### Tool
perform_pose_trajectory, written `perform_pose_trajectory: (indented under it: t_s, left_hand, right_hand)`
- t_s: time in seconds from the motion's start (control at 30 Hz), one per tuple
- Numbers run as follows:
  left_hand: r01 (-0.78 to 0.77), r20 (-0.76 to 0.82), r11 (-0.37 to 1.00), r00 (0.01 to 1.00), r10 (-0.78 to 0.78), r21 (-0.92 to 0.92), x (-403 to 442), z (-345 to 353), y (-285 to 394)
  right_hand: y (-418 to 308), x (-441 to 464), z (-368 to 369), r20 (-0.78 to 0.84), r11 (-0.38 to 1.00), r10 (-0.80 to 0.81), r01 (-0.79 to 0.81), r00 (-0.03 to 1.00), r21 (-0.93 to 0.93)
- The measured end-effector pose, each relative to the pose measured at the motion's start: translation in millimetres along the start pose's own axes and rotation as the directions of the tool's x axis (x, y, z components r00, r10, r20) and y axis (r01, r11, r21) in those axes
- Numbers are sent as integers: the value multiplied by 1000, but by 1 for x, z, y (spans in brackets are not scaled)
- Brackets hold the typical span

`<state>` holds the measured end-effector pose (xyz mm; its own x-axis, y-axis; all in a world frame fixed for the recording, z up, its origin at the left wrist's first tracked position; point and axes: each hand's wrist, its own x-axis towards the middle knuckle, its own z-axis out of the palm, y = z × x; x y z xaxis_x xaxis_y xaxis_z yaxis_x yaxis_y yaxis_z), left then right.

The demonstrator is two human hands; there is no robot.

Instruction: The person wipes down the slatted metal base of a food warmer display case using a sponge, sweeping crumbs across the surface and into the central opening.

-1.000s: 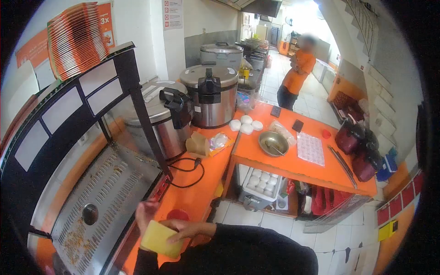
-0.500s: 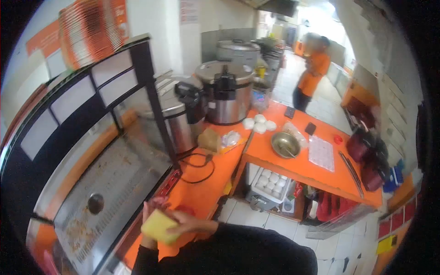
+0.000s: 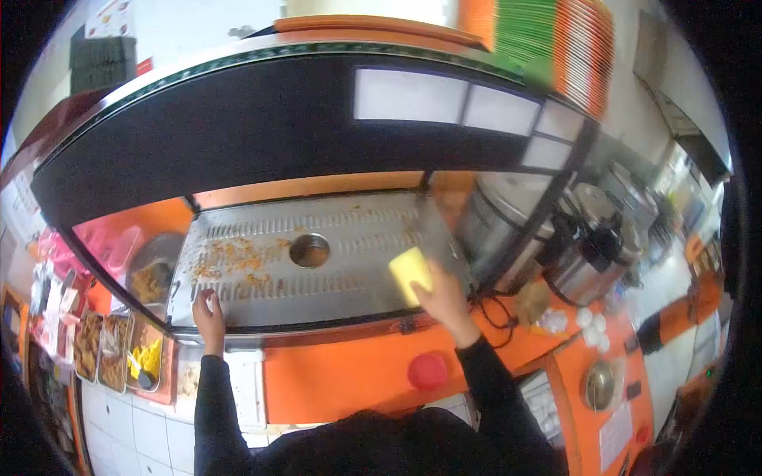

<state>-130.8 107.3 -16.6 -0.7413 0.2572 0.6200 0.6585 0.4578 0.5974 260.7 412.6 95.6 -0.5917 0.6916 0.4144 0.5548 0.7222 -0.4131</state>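
Note:
My right hand (image 3: 444, 301) grips a yellow sponge (image 3: 410, 274), a flat rectangular block, over the right part of a slotted metal tray (image 3: 349, 301). Whether the sponge touches the metal I cannot tell. The tray forms the floor of a display case with a dark upper panel (image 3: 238, 119). Brown and orange crumbs (image 3: 234, 263) are scattered over its left half, and a round hole (image 3: 309, 251) sits near its middle. At the tray's front left corner is my left hand (image 3: 209, 313), its fingers loosely bent and apart, with nothing seen in them.
An orange counter (image 3: 333, 373) runs along the front, with a red bowl (image 3: 428, 370) on it. Food trays (image 3: 113, 349) stand at the left. Large metal cookers (image 3: 586, 254) and a black cable (image 3: 498, 316) are at the right, beyond them a metal bowl (image 3: 598, 385).
The view has swung left to face the display case. My hands, together at the sponge before, are now apart; my left has let go and my right carries the sponge over the tray.

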Motion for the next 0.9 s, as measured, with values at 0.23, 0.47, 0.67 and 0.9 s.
perform_pose_trajectory:
  t_s: [0.23, 0.47, 0.67, 0.9]
  left_hand:
    - [69, 0, 962, 997, -72, 265, -8, 1, 0]
    - [157, 22, 926, 984, -175, 344, -7, 0, 8]
    - [125, 0, 902, 990, -138, 414, -10, 6, -1]
    - [76, 29, 919, 995, -95, 388, -9, 7, -6]
  right_hand:
    - [137, 133, 85, -141, 852, -64, -20, 988, -522]
    - [246, 169, 165, -282, 954, 167, -227, 945, -195]
    - [234, 218, 176, -323, 968, 171, -220, 931, -120]
    - [238, 232, 224, -327, 920, 306, -366, 894, -141]
